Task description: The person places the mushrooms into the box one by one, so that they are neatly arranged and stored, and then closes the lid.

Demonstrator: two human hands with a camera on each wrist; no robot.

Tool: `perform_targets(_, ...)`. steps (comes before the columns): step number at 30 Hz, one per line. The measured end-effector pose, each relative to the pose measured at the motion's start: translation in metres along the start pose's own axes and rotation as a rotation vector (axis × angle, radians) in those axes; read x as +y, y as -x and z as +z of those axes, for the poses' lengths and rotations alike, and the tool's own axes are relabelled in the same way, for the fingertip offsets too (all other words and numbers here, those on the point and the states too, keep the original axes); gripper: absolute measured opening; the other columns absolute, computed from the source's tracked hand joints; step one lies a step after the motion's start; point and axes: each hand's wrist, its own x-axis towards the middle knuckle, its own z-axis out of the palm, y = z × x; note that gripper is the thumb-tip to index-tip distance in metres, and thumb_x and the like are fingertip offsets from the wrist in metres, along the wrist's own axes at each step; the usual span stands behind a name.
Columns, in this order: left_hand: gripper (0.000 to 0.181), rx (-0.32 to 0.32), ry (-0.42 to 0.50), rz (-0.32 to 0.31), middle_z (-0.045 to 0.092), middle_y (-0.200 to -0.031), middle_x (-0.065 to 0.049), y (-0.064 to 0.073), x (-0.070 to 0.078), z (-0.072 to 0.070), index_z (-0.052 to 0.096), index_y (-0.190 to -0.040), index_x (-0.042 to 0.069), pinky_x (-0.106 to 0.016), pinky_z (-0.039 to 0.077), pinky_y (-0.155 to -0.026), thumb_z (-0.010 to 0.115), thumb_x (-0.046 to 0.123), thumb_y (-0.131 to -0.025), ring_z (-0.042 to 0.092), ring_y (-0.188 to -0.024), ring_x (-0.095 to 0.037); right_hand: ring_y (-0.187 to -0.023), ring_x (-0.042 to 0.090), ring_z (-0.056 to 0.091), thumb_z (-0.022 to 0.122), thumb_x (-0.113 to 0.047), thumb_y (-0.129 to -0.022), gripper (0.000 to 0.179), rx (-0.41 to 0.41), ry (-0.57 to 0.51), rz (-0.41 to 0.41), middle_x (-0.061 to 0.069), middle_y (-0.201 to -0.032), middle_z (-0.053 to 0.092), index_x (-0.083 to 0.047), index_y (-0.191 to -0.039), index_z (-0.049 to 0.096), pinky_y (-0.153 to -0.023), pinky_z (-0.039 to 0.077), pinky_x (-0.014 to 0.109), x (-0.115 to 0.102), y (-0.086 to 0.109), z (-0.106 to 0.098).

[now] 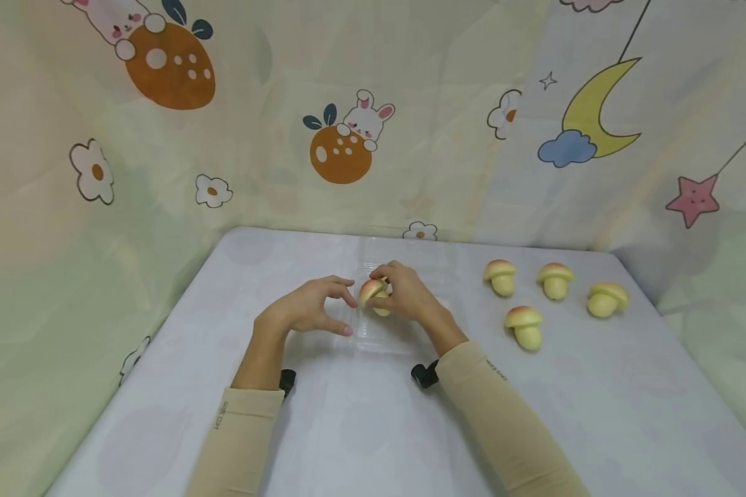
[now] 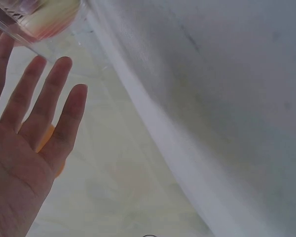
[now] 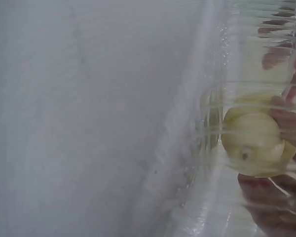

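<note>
A clear plastic container [image 1: 379, 343] lies on the table in the head view, its lid part folded back toward the wall. My right hand [image 1: 407, 293] reaches into its left side and holds a yellow toy mushroom [image 1: 368, 291] with a reddish cap between thumb and fingers. Through the ribbed plastic in the right wrist view, the stem end of that mushroom [image 3: 251, 136] shows with fingers around it. My left hand [image 1: 313, 307] stands just outside the container's left wall, thumb and fingers spread, holding nothing. The left wrist view shows its straight fingers [image 2: 71, 116] below the container's edge.
Several more toy mushrooms [image 1: 526, 328] lie on the table to the right of the container. A white cloth [image 1: 348, 435] covers the table. Behind it hangs a printed curtain [image 1: 435, 159]. Dark wrist cameras [image 1: 424, 375] sit under both forearms.
</note>
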Motion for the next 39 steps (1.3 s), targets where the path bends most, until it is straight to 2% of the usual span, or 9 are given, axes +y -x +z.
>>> perform_targets(3,0.048,0.003,-0.006,0.009,0.043,-0.161,-0.003,-0.001,0.000,0.000,0.073,-0.118,0.017,-0.052,0.036,-0.117,0.092,0.036,-0.078,0.040,-0.147,-0.027,-0.113,0.034,0.062,0.086,-0.025,-0.085,0.053,0.021,0.001,-0.010,0.015,-0.124,0.061,-0.004,-0.129,0.067,-0.086,0.057,0.040,0.002,0.001,0.001)
perform_targets(10,0.048,0.006,-0.007,0.011,0.044,-0.160,-0.003,-0.002,0.001,0.000,0.073,-0.117,0.017,-0.051,0.039,-0.115,0.092,0.037,-0.077,0.046,-0.142,-0.028,-0.124,0.034,0.058,0.086,-0.032,-0.086,0.060,-0.008,0.022,0.016,0.013,-0.132,0.060,-0.007,-0.135,0.064,-0.108,0.047,0.049,-0.004,0.003,-0.007)
perform_targets(13,0.048,0.005,-0.015,0.004,0.044,-0.160,-0.002,0.000,0.001,-0.001,0.074,-0.118,0.017,-0.051,0.039,-0.115,0.091,0.037,-0.077,0.046,-0.143,-0.028,-0.128,0.034,0.057,0.085,-0.037,-0.086,0.062,-0.023,0.062,0.045,0.012,-0.135,0.059,-0.009,-0.136,0.063,-0.109,0.046,0.051,-0.007,0.005,-0.012)
perform_targets(17,0.048,0.005,-0.018,0.002,0.043,-0.161,-0.004,0.000,0.003,-0.002,0.074,-0.118,0.016,-0.053,0.039,-0.115,0.091,0.037,-0.078,0.046,-0.142,-0.030,-0.127,0.034,0.057,0.083,-0.042,-0.087,0.061,-0.039,0.137,0.069,0.010,-0.137,0.058,-0.014,-0.137,0.063,-0.105,0.049,0.053,-0.008,0.008,-0.017)
perform_targets(22,0.049,-0.006,-0.024,0.002,0.043,-0.161,-0.005,0.000,0.004,-0.003,0.073,-0.119,0.016,-0.054,0.039,-0.115,0.090,0.038,-0.079,0.045,-0.143,-0.031,-0.122,0.033,0.060,0.084,-0.038,-0.086,0.061,-0.044,0.174,0.042,0.010,-0.134,0.059,-0.014,-0.138,0.063,-0.101,0.052,0.052,-0.012,0.013,-0.025)
perform_targets(26,0.049,-0.009,-0.011,-0.035,0.043,-0.161,-0.002,0.002,0.004,-0.003,0.073,-0.120,0.018,-0.053,0.039,-0.115,0.091,0.038,-0.078,0.049,-0.140,-0.028,-0.118,0.029,0.062,0.084,-0.039,-0.086,0.060,-0.018,0.190,0.019,0.008,-0.132,0.061,-0.015,-0.137,0.063,-0.096,0.055,0.049,-0.015,0.020,-0.033)
perform_targets(30,0.049,-0.007,0.011,-0.041,0.043,-0.161,0.000,0.001,0.004,-0.003,0.073,-0.120,0.018,-0.053,0.039,-0.115,0.091,0.036,-0.078,0.051,-0.138,-0.027,-0.114,0.027,0.063,0.084,-0.039,-0.087,0.057,0.010,0.192,0.007,0.006,-0.131,0.062,-0.018,-0.136,0.063,-0.090,0.056,0.048,-0.018,0.026,-0.040)
perform_targets(39,0.050,-0.004,0.025,-0.040,0.043,-0.161,0.000,0.000,0.003,-0.002,0.073,-0.120,0.018,-0.053,0.037,-0.117,0.092,0.037,-0.078,0.048,-0.140,-0.027,-0.113,0.028,0.065,0.082,-0.042,-0.088,0.059,0.039,0.240,-0.014,0.005,-0.129,0.062,-0.016,-0.137,0.063,-0.090,0.056,0.049,-0.021,0.044,-0.051)
